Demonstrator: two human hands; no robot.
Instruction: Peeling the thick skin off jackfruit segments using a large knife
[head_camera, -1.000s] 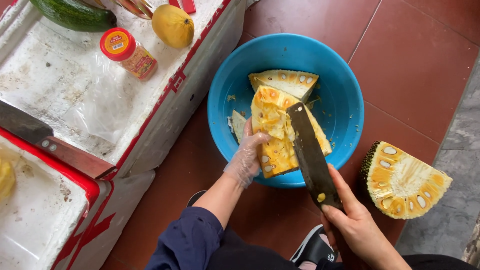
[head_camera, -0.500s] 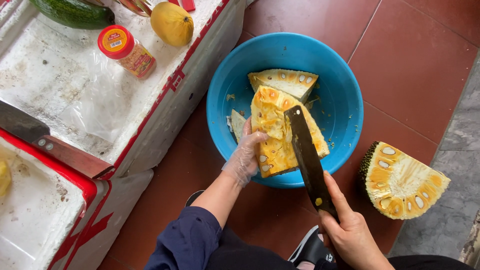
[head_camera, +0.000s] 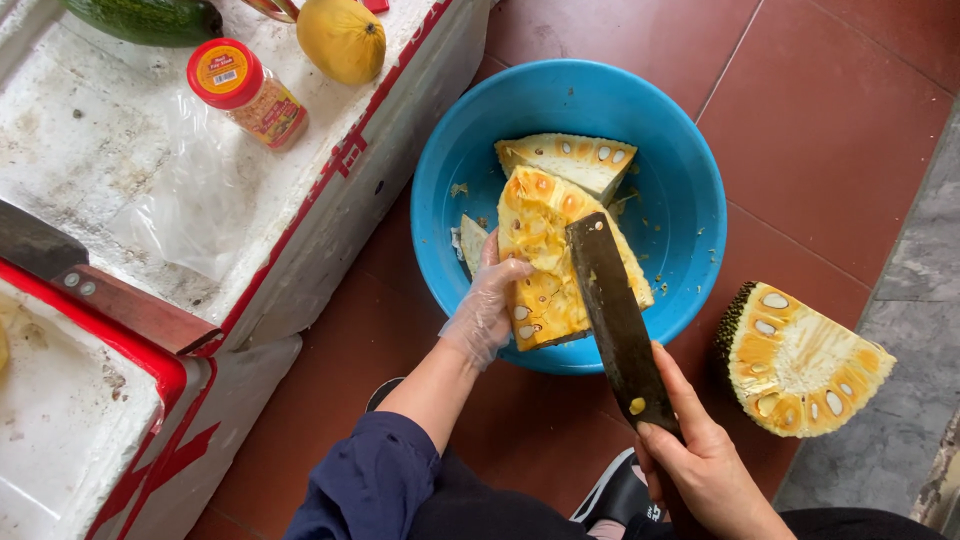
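Resting inside the blue basin (head_camera: 670, 130), a jackfruit wedge (head_camera: 545, 260) is gripped at its near edge by the gloved left hand (head_camera: 485, 310), fingers curled on it. A dark cleaver (head_camera: 612, 310) is clasped by the right hand (head_camera: 700, 465), its handle hidden in the fist, its blade laid on the wedge. Right of the basin lies another jackfruit piece (head_camera: 805, 365). Behind the wedge, a second slice (head_camera: 570, 160) is partly covered.

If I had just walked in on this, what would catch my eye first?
Probably the bright blue basin on the red floor tiles, with yellow jackfruit pieces inside. The gloved left hand steadies the biggest piece while the bare right hand lays a dark cleaver against it. Another jackfruit wedge lies on the floor to the right.
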